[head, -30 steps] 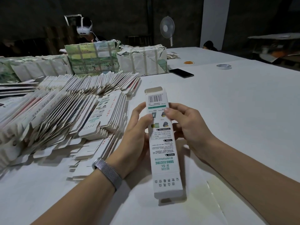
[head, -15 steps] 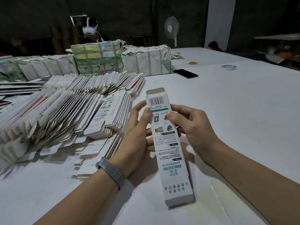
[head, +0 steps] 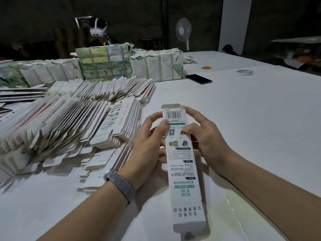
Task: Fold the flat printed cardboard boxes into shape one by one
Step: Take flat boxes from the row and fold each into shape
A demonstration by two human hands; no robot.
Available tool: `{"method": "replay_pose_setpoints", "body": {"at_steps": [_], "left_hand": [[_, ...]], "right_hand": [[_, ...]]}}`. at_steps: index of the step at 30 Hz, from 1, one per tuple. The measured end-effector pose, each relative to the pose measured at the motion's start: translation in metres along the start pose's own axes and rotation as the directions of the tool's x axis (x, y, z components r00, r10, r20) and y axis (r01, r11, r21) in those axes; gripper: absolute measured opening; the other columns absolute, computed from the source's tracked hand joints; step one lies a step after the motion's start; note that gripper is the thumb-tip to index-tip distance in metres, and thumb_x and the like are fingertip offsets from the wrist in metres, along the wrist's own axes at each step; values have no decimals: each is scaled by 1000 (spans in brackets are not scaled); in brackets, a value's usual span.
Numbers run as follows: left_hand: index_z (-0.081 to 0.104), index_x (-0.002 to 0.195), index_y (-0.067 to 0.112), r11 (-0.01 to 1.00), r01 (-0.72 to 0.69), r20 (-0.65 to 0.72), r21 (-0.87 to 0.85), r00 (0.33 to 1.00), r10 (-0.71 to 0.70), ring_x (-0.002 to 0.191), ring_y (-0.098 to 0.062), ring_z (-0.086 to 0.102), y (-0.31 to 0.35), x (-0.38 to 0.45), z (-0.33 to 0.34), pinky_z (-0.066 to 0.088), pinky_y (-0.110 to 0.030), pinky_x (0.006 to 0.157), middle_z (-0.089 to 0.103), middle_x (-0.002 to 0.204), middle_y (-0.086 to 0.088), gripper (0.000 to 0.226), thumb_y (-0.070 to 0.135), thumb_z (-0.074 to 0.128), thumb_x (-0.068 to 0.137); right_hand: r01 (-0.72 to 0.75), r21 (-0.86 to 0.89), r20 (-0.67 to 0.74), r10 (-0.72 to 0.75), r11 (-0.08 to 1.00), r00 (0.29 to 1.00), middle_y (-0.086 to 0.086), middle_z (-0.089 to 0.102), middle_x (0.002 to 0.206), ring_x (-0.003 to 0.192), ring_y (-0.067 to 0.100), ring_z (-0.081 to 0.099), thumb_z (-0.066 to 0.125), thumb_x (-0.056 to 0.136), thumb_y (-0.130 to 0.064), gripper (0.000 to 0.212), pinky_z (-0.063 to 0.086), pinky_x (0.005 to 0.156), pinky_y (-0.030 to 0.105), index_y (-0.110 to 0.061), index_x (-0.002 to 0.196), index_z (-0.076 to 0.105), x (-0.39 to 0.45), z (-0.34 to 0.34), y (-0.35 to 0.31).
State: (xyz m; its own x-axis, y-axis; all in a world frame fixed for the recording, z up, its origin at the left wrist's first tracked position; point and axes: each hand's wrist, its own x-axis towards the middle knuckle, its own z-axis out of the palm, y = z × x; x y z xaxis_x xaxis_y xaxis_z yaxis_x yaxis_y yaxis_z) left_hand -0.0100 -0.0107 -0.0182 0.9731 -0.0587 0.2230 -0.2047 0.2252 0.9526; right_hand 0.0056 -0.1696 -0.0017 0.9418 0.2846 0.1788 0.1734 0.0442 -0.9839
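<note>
A long white printed cardboard box [head: 184,167] with a barcode and green lettering is held above the table, its far flap [head: 171,106] standing open. My left hand [head: 149,146] grips its left side near the top, thumb on the printed face. On the right side, my right hand [head: 205,136] pinches the same end, thumb on the face and fingers behind. To the left lies a big fanned heap of flat unfolded boxes [head: 69,122].
Strapped paper bundles [head: 156,66] stand at the back of the white table [head: 260,119]. Beyond them lie a black phone [head: 198,78], a tape roll [head: 245,72] and an orange ring [head: 207,67]. A person with a white headset [head: 98,29] sits behind; a fan [head: 183,30] stands farther back.
The box has tilted slightly, its near end swinging right and toward me. Both hands have slid up to grip nearer the barcode end.
</note>
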Motion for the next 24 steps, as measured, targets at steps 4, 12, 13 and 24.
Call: {"method": "replay_pose_setpoints", "body": {"at_steps": [4, 12, 13, 24], "left_hand": [[60, 113, 30, 999, 31, -6, -33, 999, -32, 64, -24, 68, 2, 0, 1, 49, -40, 72, 76, 90, -10, 26, 37, 61, 88], [65, 88, 36, 997, 58, 27, -57, 998, -57, 59, -23, 65, 5, -2, 4, 40, -35, 65, 73, 78, -11, 10, 29, 58, 84], [65, 89, 36, 997, 60, 35, -53, 998, -58, 59, -23, 64, 5, -2, 4, 40, -35, 65, 73, 78, -11, 10, 30, 59, 85], [65, 91, 36, 995, 78, 17, -67, 997, -77, 61, -25, 54, 4, -1, 5, 36, -34, 61, 71, 79, -10, 8, 34, 62, 85]], "right_hand": [[1, 25, 9, -1, 1000, 1000, 9, 76, 83, 70, 21, 70, 53, 77, -25, 44, 54, 73, 53, -37, 119, 63, 0, 2, 1], [15, 46, -80, -11, 999, 997, 4, 76, 81, 68, 18, 69, 63, 91, -16, 8, 50, 66, 41, -20, 96, 65, 1, 1, 1], [27, 51, -95, -22, 998, 995, 3, 75, 82, 68, 16, 71, 60, 94, -10, 10, 51, 66, 40, -18, 94, 66, 1, 1, 2], [99, 110, -173, -79, 989, 982, 12, 71, 103, 73, 19, 73, 62, 94, -1, 23, 58, 58, 35, -20, 104, 54, 1, 1, 1]]}}
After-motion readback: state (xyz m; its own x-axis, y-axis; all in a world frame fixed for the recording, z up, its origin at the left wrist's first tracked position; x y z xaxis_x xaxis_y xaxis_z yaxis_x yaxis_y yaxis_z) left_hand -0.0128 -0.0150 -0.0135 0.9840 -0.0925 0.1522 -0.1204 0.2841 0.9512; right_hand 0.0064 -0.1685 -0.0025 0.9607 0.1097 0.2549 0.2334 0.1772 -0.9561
